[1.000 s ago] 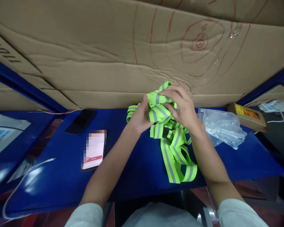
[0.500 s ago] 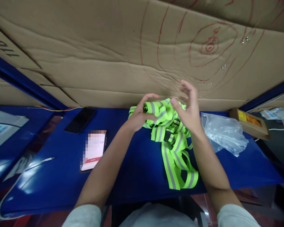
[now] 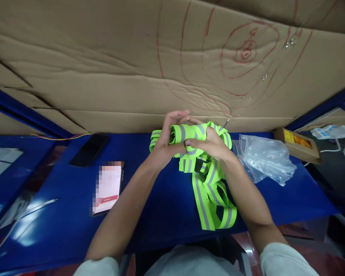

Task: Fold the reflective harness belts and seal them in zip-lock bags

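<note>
Workshop, seemingly: blue workbench (image 3: 158, 211), cardboard partition (image 3: 103, 50) (red-scrawled), blue frame (image 3: 25, 115).

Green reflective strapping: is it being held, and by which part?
The left hand and right hand hold the strapping by its folded upper bundle.

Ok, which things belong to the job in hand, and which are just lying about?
In use, it seems:
green reflective straps, held by left hand and right hand
black buckle on them

Lying about, apparently:
dark phone
lit phone
clear plastic bag
cardboard box
white cable
</note>
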Demonstrator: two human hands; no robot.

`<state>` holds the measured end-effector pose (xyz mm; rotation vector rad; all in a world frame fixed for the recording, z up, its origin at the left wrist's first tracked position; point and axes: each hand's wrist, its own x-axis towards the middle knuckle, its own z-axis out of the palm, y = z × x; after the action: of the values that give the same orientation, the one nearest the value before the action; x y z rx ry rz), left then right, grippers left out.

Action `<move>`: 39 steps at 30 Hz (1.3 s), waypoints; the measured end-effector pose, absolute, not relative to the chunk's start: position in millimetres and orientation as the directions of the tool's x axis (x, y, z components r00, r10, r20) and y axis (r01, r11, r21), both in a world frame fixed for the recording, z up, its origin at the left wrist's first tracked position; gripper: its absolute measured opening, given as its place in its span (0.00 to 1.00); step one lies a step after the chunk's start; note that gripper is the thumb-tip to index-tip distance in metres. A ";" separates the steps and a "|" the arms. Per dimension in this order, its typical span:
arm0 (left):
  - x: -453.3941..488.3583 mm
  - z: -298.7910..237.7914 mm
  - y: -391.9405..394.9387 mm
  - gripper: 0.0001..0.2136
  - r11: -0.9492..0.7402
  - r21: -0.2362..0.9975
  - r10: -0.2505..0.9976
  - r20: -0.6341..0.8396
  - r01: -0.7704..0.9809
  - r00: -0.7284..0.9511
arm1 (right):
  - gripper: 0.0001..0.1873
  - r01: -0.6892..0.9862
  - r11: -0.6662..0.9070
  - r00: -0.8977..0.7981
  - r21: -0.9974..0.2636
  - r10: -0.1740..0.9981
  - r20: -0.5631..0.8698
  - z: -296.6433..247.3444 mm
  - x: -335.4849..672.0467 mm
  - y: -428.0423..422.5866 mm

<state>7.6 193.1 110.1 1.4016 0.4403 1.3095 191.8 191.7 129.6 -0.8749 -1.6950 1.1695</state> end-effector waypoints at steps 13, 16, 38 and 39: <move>31.4 113.8 151.0 0.37 -0.406 0.905 0.893 0.422 -0.128 0.152 | 0.21 0.288 0.483 -0.065 -0.827 0.871 0.486 151.8 190.3 152.6; 42.5 101.0 140.2 0.34 -0.502 0.863 0.865 0.502 -0.058 -0.019 | 0.33 0.357 0.475 0.012 -0.804 0.858 0.513 143.6 179.5 161.1; 31.5 74.9 109.0 0.26 0.323 0.852 0.897 -0.137 -0.412 0.420 | 0.12 0.647 0.561 -0.204 -0.516 0.779 0.593 94.3 248.1 122.8; 29.1 75.8 108.5 0.27 0.300 0.863 0.911 -0.134 -0.406 0.389 | 0.11 0.588 0.578 -0.207 -0.566 0.784 0.585 93.6 240.3 121.7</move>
<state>29.1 108.5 75.8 0.8520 0.7155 0.9803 240.3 121.7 93.6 -1.1055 -1.9060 0.2736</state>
